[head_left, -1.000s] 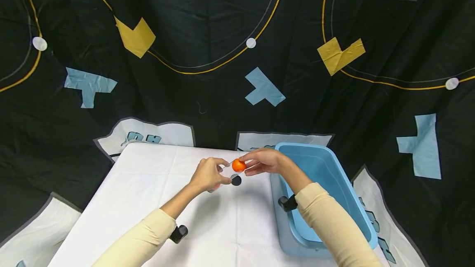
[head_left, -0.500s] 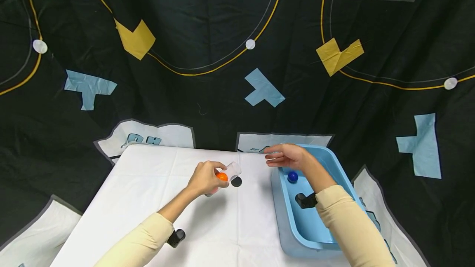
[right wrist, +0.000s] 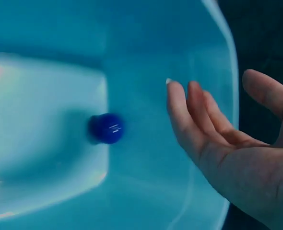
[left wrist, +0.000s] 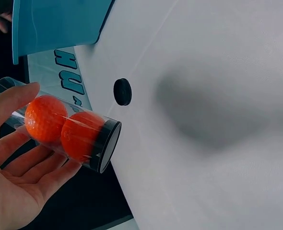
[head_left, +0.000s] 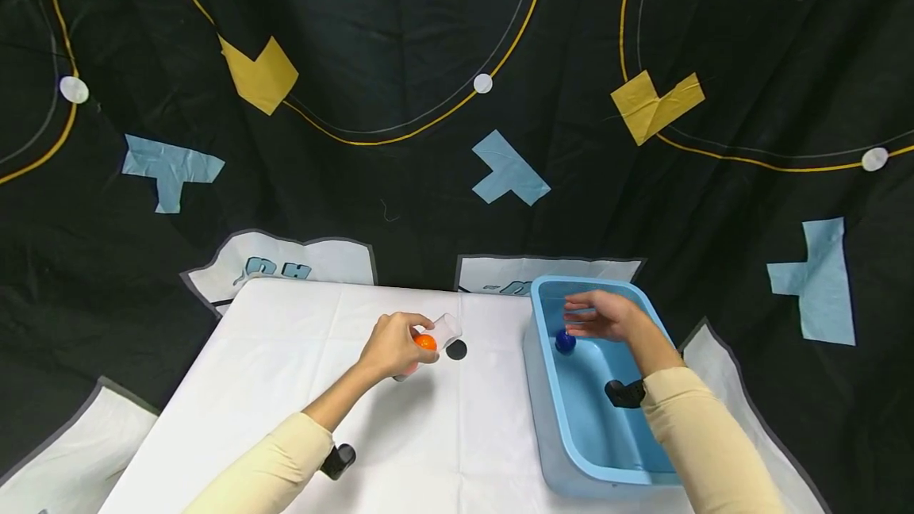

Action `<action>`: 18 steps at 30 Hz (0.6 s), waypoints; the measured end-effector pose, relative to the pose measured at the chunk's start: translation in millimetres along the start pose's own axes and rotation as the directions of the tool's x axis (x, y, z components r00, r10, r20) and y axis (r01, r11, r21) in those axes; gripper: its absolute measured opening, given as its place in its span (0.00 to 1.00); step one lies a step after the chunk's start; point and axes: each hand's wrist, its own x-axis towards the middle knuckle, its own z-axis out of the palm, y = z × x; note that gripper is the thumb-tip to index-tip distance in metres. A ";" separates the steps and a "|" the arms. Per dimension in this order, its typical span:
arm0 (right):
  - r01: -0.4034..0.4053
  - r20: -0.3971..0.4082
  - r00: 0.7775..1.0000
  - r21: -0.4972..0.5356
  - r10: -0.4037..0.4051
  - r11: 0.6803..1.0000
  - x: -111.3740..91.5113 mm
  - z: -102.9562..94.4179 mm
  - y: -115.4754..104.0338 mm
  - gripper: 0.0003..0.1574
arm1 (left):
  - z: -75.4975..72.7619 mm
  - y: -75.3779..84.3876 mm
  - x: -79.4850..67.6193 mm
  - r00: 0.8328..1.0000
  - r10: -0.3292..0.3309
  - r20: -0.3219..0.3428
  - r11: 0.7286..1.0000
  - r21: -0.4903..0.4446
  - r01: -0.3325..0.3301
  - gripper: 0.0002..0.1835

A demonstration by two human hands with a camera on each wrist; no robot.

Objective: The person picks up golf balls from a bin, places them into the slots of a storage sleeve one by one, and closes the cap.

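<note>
My left hand [head_left: 396,342] grips a clear plastic tube [left wrist: 113,143], held tilted above the white table. Inside it sit two orange balls [left wrist: 45,120], which look like golf balls, one behind the other. A black cap closes the tube's lower end, while the far end is uncovered. On the table just beyond lies a round black lid [left wrist: 123,92]. My right hand [head_left: 598,316] holds nothing; its fingers are loosely bent over the blue bin [head_left: 564,419]. A dark blue ball [right wrist: 108,128] rests on the bin's floor near one end wall, below that hand.
The bin stands at the right side of the white table [head_left: 286,355], its walls rising well above the tabletop. Behind the table hangs a black cloth [head_left: 400,205] with tape marks. White paper sheets [head_left: 300,256] show along the table's far edge.
My right hand has left the upper orange ball and moved right, over the bin. That ball has sunk deeper into the tube. My left hand has barely moved.
</note>
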 end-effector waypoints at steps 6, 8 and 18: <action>-0.046 -0.089 0.995 0.054 0.050 0.998 8.5 -4.7 26.6 0.34 | -2.1 0.6 -0.2 1.000 0.000 0.001 1.000 0.000 0.000 0.22; -0.059 -0.101 0.993 0.077 0.067 0.995 11.8 -6.1 33.9 0.30 | -2.7 0.7 0.1 1.000 -0.002 0.000 1.000 0.004 0.002 0.22; -0.118 -0.157 0.977 0.152 0.142 0.981 25.8 -10.8 54.8 0.38 | -3.5 -2.3 -0.3 1.000 -0.014 -0.003 1.000 0.002 0.014 0.21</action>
